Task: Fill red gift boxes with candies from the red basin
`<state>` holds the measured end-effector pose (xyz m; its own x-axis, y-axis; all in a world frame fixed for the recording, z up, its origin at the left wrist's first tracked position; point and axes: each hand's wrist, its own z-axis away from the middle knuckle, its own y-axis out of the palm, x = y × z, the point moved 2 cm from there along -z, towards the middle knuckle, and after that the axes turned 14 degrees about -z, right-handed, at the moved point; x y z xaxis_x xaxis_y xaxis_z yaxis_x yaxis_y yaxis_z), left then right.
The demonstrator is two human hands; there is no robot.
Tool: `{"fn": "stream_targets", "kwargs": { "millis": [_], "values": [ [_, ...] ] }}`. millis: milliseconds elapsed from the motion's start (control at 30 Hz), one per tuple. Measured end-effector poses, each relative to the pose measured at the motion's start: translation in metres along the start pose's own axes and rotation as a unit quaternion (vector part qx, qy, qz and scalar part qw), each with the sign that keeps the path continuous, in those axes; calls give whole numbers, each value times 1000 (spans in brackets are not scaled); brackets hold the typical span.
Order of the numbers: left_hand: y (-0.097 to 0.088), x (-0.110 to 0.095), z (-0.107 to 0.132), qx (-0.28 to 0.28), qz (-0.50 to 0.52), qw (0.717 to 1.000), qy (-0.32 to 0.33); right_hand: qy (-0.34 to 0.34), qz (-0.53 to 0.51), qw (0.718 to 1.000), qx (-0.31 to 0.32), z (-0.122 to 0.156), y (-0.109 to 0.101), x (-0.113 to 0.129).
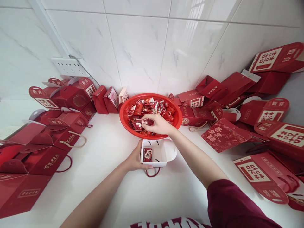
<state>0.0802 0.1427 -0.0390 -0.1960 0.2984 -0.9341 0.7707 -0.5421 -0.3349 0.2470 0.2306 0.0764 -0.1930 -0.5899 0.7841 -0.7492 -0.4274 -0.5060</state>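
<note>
My left hand [136, 158] grips the left side of a small open gift box [159, 164], with the thumb along its near edge. The box has a white inside, a rounded flap [172, 150] turned out to the right and a dark red cord handle [153, 174] at the near side. One red printed packet [147, 155] lies in its left part. Over the red plastic basket [123, 117], my right hand [156, 123] pinches a dark red wrapped candy [146, 122]. Many red-wrapped candies [152, 106] fill the basket below and behind it.
Red gift boxes [57, 126] stand in rows on the left. More red boxes [258, 114] are heaped on the right, some tipped over. Three small cartons [111, 99] stand left of the basket, by the tiled wall [140, 47]. A power strip [68, 67] is on the wall.
</note>
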Motion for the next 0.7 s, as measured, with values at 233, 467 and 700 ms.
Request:
{"fn": "stream_targets", "kwargs": {
  "millis": [233,467,700],
  "values": [
    [2,7,-3,-14,10,999,35,0,-148,986,-79,77,0,28],
    [4,-5,5,-21,-37,999,15,-21,43,997,-65,131,6,40],
    [-2,-21,19,-11,-207,978,-19,-21,41,981,-187,182,23,9]
  ]
}}
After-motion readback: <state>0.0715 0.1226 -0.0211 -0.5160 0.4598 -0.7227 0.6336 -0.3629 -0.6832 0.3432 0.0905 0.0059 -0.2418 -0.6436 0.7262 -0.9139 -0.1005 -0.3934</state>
